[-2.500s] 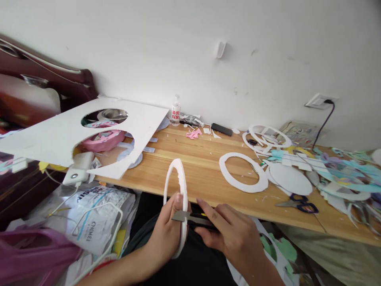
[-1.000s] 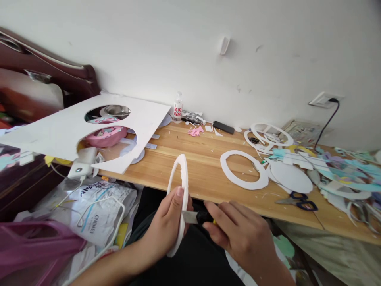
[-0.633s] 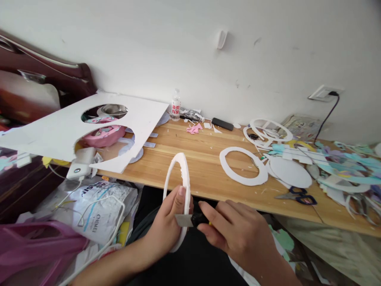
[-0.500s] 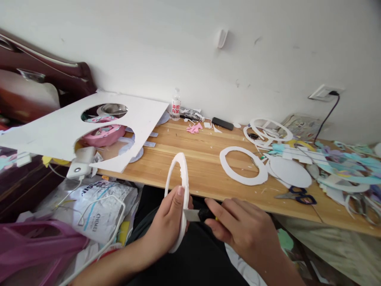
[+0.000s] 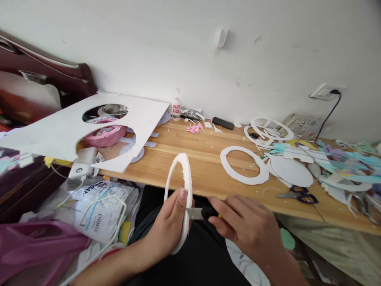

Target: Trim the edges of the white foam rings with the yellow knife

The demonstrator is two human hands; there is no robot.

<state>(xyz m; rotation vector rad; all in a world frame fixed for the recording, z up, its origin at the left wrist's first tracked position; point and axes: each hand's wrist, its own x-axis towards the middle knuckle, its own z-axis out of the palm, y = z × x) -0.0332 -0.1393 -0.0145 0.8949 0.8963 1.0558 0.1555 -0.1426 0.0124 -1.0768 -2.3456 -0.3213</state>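
A white foam ring (image 5: 182, 186) is held upright on edge above the lap, in front of the near edge of the wooden table (image 5: 196, 159). It is gripped at its lower half by the left hand (image 5: 169, 226), the thumb pressed against the rim. A utility knife (image 5: 204, 213) is clasped in the closed right hand (image 5: 247, 226), its blade laid against the ring's outer edge just beside the left thumb. On the table a second flat foam ring (image 5: 244, 165) is noted, with a white foam disc (image 5: 291, 171) and scissors (image 5: 297, 195) to its right. A large white foam sheet (image 5: 59, 131) with two cut-out holes is seen overhanging the table's left end. A small bottle (image 5: 176, 105) stands at the wall.
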